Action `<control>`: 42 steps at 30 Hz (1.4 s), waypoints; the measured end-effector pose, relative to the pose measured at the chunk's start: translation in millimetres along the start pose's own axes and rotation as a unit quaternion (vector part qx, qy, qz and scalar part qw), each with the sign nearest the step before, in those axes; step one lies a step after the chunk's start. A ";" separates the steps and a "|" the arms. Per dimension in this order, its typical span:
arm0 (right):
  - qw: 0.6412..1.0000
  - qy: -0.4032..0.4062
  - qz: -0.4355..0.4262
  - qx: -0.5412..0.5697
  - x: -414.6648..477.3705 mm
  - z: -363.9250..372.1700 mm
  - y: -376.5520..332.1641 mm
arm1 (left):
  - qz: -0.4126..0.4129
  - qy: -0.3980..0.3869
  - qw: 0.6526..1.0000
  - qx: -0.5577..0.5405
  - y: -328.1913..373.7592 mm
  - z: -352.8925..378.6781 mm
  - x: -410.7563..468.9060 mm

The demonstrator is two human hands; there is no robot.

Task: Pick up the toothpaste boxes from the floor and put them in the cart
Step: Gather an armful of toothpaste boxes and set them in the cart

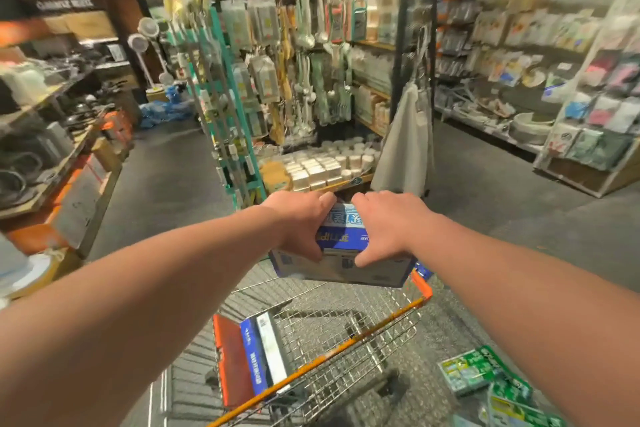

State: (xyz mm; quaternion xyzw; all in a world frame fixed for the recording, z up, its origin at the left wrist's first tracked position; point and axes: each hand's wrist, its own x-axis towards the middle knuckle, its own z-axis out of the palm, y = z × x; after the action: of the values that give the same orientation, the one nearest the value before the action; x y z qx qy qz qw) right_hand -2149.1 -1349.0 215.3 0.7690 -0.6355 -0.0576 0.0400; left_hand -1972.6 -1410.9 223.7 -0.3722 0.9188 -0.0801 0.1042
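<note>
Left hand, right hand: each curled round one end of blue-white toothpaste boxes, squeezing inward. Probably keeps loose stack from sliding apart. Stack in air above far end of cart, not yet in basket. Another blue box upright inside, against orange flap. Green packs on floor right of cart (toothpaste? too blurred). Display rack near, beyond cart's far end.
</note>
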 end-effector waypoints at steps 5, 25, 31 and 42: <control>0.999 -0.028 0.016 0.022 55.7 40.3 -34.6 | 0.010 -0.040 0.999 0.008 -51.2 54.0 21.7; 0.898 -0.272 0.298 0.174 233.5 396.8 -146.7 | 0.243 -0.109 0.964 0.018 -120.4 449.4 192.1; 0.868 -0.305 0.330 0.213 254.5 503.0 -186.3 | 0.281 -0.185 0.941 0.047 -118.0 547.8 204.7; 0.848 -0.335 0.337 0.235 243.1 567.4 -232.4 | 0.359 -0.178 0.916 0.004 -125.4 606.7 196.5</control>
State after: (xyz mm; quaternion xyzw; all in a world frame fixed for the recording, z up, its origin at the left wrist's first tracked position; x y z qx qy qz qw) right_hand -1957.0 -1537.1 -387.0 0.4276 -0.8249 -0.1438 -0.3406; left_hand -1874.4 -1679.9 -359.7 -0.0248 0.9565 0.0268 0.2895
